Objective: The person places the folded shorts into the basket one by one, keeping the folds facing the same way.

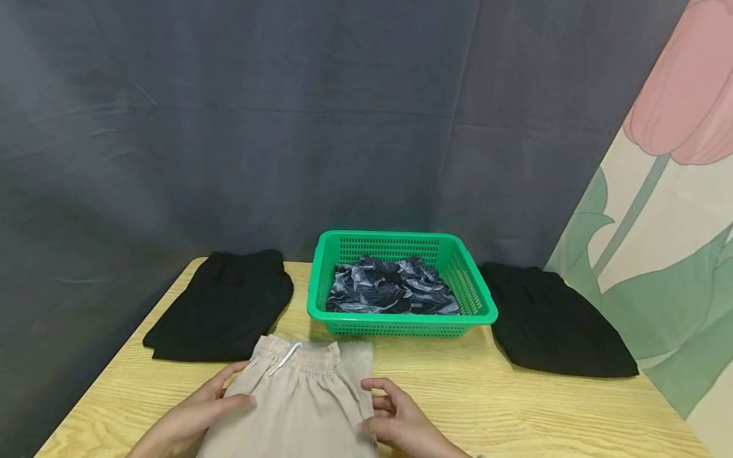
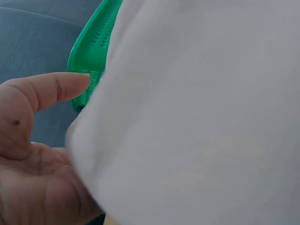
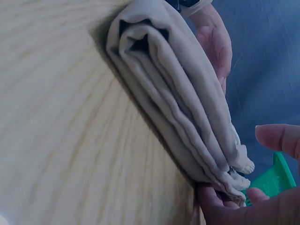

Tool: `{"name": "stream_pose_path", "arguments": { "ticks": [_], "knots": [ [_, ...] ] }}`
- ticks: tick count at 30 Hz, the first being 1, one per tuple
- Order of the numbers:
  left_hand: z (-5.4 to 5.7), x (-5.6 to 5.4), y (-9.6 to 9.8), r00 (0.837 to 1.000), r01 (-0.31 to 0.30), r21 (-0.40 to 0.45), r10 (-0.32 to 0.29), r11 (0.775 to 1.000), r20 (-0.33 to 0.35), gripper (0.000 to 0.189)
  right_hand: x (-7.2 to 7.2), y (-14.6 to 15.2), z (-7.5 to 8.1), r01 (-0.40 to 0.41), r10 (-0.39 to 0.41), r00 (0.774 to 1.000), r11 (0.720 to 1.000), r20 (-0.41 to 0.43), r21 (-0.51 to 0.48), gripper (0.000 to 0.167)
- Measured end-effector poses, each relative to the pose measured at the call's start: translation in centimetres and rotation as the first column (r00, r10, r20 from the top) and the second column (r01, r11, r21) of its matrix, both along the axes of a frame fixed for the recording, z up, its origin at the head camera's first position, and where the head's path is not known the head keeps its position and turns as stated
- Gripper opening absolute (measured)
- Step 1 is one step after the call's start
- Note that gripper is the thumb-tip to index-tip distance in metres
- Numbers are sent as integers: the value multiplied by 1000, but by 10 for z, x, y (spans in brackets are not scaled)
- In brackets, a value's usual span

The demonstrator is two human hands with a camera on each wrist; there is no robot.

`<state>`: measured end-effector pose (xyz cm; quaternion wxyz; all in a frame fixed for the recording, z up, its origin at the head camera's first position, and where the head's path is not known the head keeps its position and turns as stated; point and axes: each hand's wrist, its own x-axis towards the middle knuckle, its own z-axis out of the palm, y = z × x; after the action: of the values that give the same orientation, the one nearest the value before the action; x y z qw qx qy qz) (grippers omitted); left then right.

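Note:
Beige drawstring bottoms (image 1: 292,407), folded in several layers, lie at the table's front with the gathered waistband (image 1: 306,357) and white drawstring at the far end. My left hand (image 1: 197,410) is at their left edge; in the left wrist view its thumb (image 2: 63,89) stands straight, off the cloth, and its fingers are partly hidden behind the fabric. At the right edge is my right hand (image 1: 401,416). In the right wrist view its fingertips touch the lower layers near the waistband, while the thumb (image 3: 279,136) stays apart from the cloth.
A green basket (image 1: 401,323) behind the beige bottoms holds a black-and-grey patterned garment (image 1: 389,286). Folded black garments lie at the left (image 1: 223,305) and right (image 1: 555,321) of the wooden table (image 1: 544,413). A dark grey curtain (image 1: 286,127) hangs behind.

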<state>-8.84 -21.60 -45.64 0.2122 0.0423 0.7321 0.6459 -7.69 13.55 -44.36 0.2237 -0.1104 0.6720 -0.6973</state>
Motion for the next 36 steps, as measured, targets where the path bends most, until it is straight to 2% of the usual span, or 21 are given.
{"name": "stream_pose_path", "arguments": {
  "ticks": [4, 9, 12, 18, 23, 26, 32, 36],
  "knots": [
    [2, 2, 5, 1000, 10, 26, -10, 1000, 0, 83, 0, -4, 2, -24, 24, 1000, 1000, -5, -11, 66],
    [4, 5, 12, 999, -43, 44, 43, 998, -11, 94, -1, -6, 3, -40, 40, 998, 999, -44, -1, 65],
    [4, 6, 15, 999, -50, 58, 51, 997, -17, 95, -2, -8, 3, -44, 44, 997, 999, -57, 9, 64],
    [7, 7, 13, 997, 40, 34, -37, 999, -72, 86, -1, -11, 3, -37, 39, 996, 999, -83, 28, 58],
    [9, 9, 11, 987, 93, -12, -93, 996, -132, 80, 1, -13, 1, -50, 48, 997, 998, -57, -33, 55],
    [10, 10, 11, 982, 104, -20, -106, 994, -156, 81, 2, -12, 1, -57, 55, 997, 997, -48, -48, 56],
    [14, 12, 13, 977, 91, -63, -101, 994, -186, 86, 3, -9, 3, -68, 67, 998, 996, -12, -58, 63],
    [17, 13, 15, 966, 94, -98, -114, 991, -233, 87, 3, -8, 6, -85, 86, 996, 994, 8, -71, 65]
  ]
}}
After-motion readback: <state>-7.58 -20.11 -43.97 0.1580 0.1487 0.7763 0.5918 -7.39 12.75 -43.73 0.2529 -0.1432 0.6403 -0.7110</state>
